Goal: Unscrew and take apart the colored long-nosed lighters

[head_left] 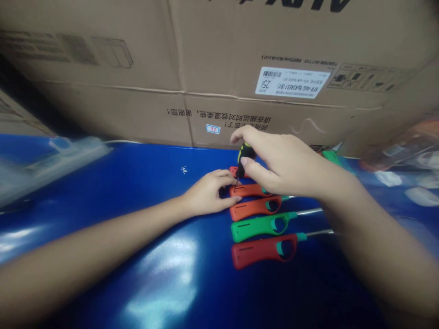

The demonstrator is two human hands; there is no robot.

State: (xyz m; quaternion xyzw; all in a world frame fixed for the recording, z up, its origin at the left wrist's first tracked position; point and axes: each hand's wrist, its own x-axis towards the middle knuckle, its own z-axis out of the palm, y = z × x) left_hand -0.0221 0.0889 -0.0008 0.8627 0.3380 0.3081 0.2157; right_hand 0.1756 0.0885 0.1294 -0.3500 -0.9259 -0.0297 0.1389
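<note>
My right hand [274, 162] holds a black and yellow screwdriver [240, 171] nearly upright. Its thin shaft points down to the handle end of an orange gas lighter [249, 190]. Around that same end, my left hand [209, 192] has its thumb and fingers closed, steadying the lighter on the blue surface. In a row towards me lie a second orange lighter [250, 209], a green lighter [255, 227] and a red lighter [259, 251], with teal triggers and metal tubes to the right. Beyond my fingers another red lighter [233, 170] is partly hidden by my hands.
A large cardboard box [144, 109] with upside-down print stands across the back of the blue table [154, 173]. Clear plastic packaging [78, 155] lies at the left. More plastic bags [398, 151] and a green item [334, 160] are at the right, blurred.
</note>
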